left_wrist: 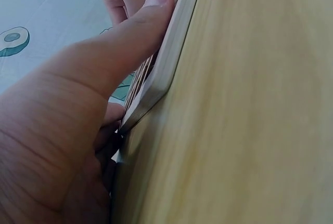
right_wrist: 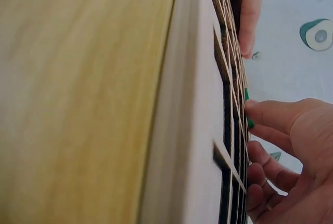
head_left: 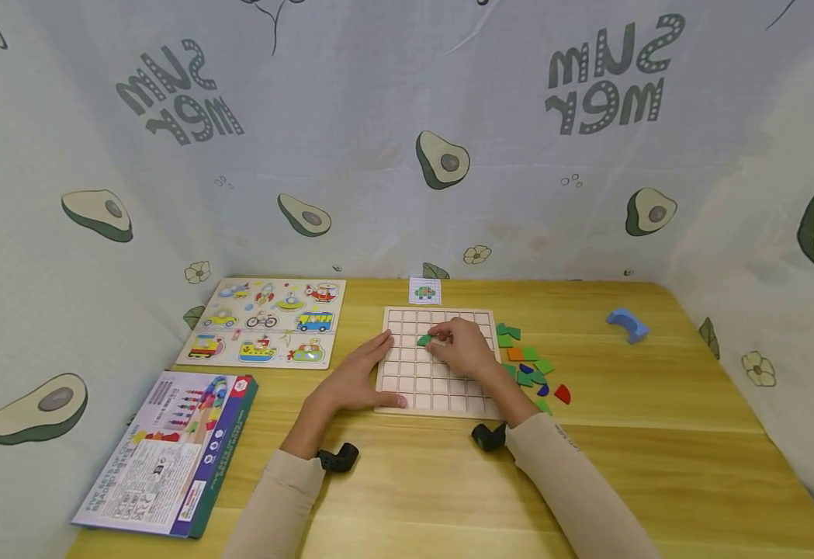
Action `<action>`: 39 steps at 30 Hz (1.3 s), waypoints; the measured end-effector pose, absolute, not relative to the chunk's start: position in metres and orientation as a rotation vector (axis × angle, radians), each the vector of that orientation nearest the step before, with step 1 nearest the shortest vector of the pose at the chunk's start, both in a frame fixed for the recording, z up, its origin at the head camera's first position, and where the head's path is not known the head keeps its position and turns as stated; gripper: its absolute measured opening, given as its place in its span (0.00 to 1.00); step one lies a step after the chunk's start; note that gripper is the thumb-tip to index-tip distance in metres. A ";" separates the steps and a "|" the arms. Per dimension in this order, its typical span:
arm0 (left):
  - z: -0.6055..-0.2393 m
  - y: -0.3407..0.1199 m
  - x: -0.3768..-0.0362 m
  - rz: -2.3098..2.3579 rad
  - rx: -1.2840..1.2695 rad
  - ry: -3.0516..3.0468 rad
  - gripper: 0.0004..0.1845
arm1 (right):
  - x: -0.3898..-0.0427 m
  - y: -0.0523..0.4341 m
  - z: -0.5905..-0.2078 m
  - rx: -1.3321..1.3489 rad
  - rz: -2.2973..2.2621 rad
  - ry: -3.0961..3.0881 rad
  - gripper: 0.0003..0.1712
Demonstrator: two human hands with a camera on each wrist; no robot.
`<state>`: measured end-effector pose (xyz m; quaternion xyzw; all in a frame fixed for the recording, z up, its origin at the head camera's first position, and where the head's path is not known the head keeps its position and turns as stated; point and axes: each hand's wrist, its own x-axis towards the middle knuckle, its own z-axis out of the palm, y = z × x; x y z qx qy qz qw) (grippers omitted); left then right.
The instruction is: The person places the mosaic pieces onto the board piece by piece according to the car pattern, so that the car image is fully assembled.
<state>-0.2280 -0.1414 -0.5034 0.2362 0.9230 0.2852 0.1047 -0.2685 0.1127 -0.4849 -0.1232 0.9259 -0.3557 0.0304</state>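
On the yellow wooden table (head_left: 658, 435), we laid our left hand (head_left: 354, 380) flat along the near-left edge of the grid board (head_left: 407, 380) while our right hand (head_left: 464, 351) pinched a green piece (head_left: 424, 340) onto its squares, before avocado-printed cloth walls (head_left: 379, 155).

The backdrop cloth (head_left: 407, 116) reads "SUMMER" twice, mirrored.

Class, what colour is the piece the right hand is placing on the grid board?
Green; the head view shows it best.
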 end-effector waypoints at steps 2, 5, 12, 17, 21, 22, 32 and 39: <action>-0.504 -0.141 -0.228 0.834 0.697 2.722 0.64 | -0.268 0.113 -0.485 -0.379 -1.091 2.856 0.17; -0.504 -0.140 -0.228 0.822 0.692 2.722 0.65 | -0.268 0.112 -0.484 -0.378 -1.100 2.853 0.18; -0.504 -0.140 -0.229 0.820 0.705 2.727 0.65 | -0.268 0.112 -0.484 -0.401 -1.091 2.864 0.17; -0.505 -0.140 -0.229 0.804 0.721 2.738 0.66 | -0.270 0.114 -0.483 -0.387 -1.073 2.869 0.18; -0.503 -0.140 -0.228 0.814 0.718 2.736 0.65 | -0.269 0.115 -0.481 -0.393 -1.086 2.851 0.18; -0.503 -0.141 -0.228 0.815 0.717 2.735 0.65 | -0.268 0.115 -0.481 -0.396 -1.096 2.844 0.18; -0.502 -0.142 -0.226 0.820 0.689 2.728 0.63 | -0.263 0.133 -0.477 -0.418 -1.225 2.835 0.16; -0.503 -0.142 -0.227 0.848 0.678 2.715 0.65 | -0.256 0.159 -0.473 -0.436 -1.245 2.847 0.17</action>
